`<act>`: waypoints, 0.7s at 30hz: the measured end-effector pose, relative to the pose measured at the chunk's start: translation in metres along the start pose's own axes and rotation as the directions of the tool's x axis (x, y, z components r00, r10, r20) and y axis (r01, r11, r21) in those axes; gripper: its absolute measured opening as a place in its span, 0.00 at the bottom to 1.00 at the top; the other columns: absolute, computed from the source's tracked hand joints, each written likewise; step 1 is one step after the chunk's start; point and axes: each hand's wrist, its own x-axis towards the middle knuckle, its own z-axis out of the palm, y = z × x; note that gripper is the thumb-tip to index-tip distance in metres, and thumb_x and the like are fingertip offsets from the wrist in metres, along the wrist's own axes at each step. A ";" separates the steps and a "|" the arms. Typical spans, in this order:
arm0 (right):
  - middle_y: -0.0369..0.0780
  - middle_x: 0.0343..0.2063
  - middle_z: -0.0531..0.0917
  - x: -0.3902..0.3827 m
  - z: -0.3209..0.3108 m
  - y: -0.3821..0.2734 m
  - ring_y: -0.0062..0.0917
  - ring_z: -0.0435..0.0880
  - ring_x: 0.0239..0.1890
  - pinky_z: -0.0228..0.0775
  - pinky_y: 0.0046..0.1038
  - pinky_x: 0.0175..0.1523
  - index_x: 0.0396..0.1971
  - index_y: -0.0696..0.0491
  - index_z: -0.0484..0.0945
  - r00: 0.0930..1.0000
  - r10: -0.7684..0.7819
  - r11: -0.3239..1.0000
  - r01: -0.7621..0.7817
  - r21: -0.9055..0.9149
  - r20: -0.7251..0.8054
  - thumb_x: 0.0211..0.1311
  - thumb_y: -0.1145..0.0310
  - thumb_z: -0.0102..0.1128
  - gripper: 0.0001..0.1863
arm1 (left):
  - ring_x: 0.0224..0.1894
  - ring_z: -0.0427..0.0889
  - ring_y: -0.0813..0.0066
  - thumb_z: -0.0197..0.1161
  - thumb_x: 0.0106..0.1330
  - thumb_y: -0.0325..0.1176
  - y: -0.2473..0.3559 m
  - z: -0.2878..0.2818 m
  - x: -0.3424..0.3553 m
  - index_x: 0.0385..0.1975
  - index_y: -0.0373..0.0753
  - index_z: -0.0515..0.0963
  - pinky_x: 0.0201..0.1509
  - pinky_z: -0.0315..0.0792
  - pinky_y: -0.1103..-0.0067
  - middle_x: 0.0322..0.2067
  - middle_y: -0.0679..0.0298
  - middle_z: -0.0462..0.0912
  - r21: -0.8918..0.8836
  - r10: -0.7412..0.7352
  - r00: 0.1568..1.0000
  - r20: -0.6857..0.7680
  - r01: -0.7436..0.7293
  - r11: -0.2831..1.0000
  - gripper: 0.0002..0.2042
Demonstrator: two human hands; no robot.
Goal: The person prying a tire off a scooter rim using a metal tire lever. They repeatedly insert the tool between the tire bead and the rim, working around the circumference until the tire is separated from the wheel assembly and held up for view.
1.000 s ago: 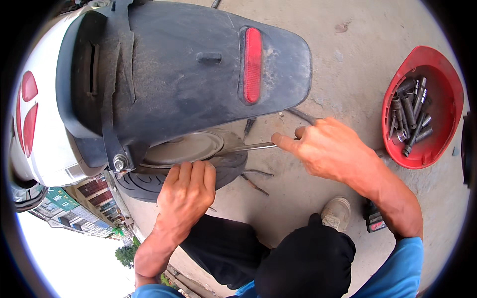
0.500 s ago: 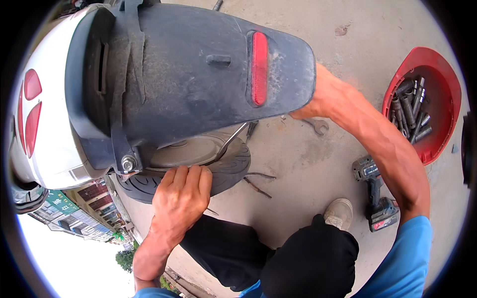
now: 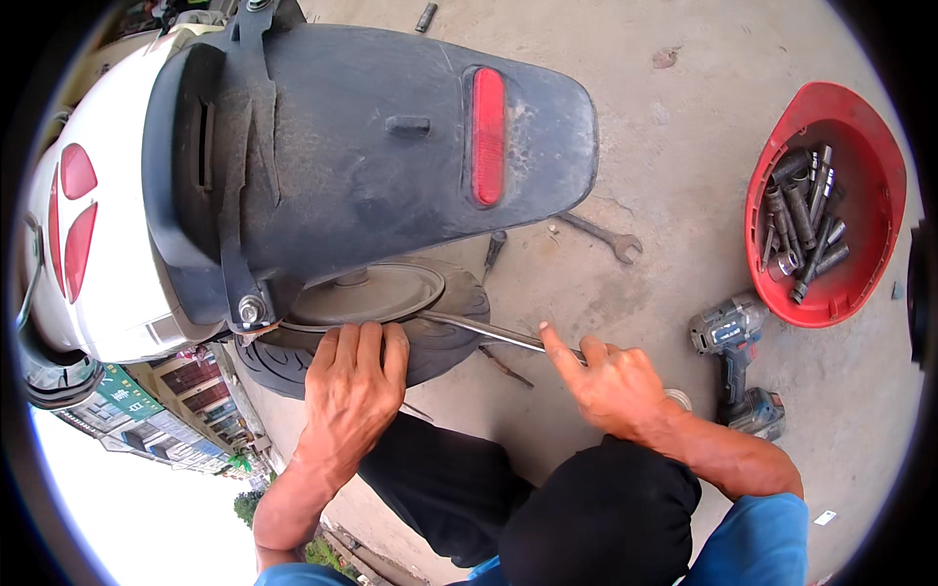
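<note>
Scooter tyre (image 3: pixel 445 347) is, in the head view, partly beneath the dark rear mudguard (image 3: pixel 391 176), around its grey rim (image 3: pixel 391 305). Of our 2 hands, the left (image 3: pixel 357 376) rests on the tyre, fingers together and bent; we cannot tell whether it grips. Our right (image 3: pixel 620 386) is closed around a metal tyre lever (image 3: pixel 489 331), index finger extended, the lever's far tip touching the rim's edge. Near our right forearm we see a cordless impact wrench (image 3: pixel 735 352) on the ground.
</note>
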 end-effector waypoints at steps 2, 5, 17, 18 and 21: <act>0.45 0.25 0.79 0.002 -0.008 0.001 0.36 0.86 0.23 0.77 0.37 0.23 0.69 0.55 0.72 1.000 -0.016 1.000 0.016 0.006 -0.011 0.56 0.72 0.61 0.36 | 0.34 0.78 0.66 0.62 0.53 0.28 0.003 0.000 0.002 0.38 0.31 0.79 0.45 0.77 0.72 0.29 0.60 0.74 0.029 -0.014 1.000 -0.001 0.014 0.999 0.13; 0.47 0.24 0.82 0.023 -0.024 0.022 0.36 0.88 0.23 0.78 0.37 0.23 0.64 0.57 0.75 0.996 -0.081 0.996 0.080 -0.046 -0.026 0.57 0.71 0.60 0.31 | 0.33 0.77 0.67 0.62 0.53 0.28 0.002 0.009 0.004 0.37 0.32 0.79 0.43 0.76 0.73 0.29 0.61 0.74 0.038 -0.020 0.999 -0.037 0.021 0.999 0.12; 0.41 0.23 0.86 0.093 -0.066 0.062 0.39 0.89 0.30 0.79 0.42 0.29 0.58 0.41 0.83 0.957 -0.282 0.924 0.289 -0.251 0.062 0.54 0.77 0.60 0.29 | 0.30 0.78 0.63 0.61 0.48 0.23 -0.004 0.003 0.001 0.30 0.35 0.75 0.37 0.74 0.71 0.27 0.60 0.74 -0.079 -0.023 0.999 0.028 0.026 0.997 0.08; 0.39 0.24 0.87 0.099 -0.065 0.058 0.39 0.89 0.31 0.80 0.40 0.29 0.56 0.37 0.85 0.964 -0.263 0.918 0.264 -0.295 0.043 0.53 0.76 0.62 0.29 | 0.30 0.78 0.63 0.61 0.48 0.23 -0.006 0.005 0.001 0.30 0.35 0.75 0.37 0.74 0.71 0.27 0.60 0.74 -0.082 -0.022 0.999 0.037 0.025 0.996 0.08; 0.37 0.26 0.88 0.165 -0.082 0.093 0.40 0.89 0.31 0.81 0.39 0.30 0.51 0.36 0.87 0.930 -0.367 0.928 0.366 -0.068 0.004 0.54 0.75 0.62 0.25 | 0.30 0.77 0.63 0.61 0.48 0.24 -0.007 0.004 0.007 0.29 0.35 0.75 0.36 0.73 0.70 0.27 0.60 0.74 -0.093 -0.014 0.999 0.047 0.018 0.995 0.08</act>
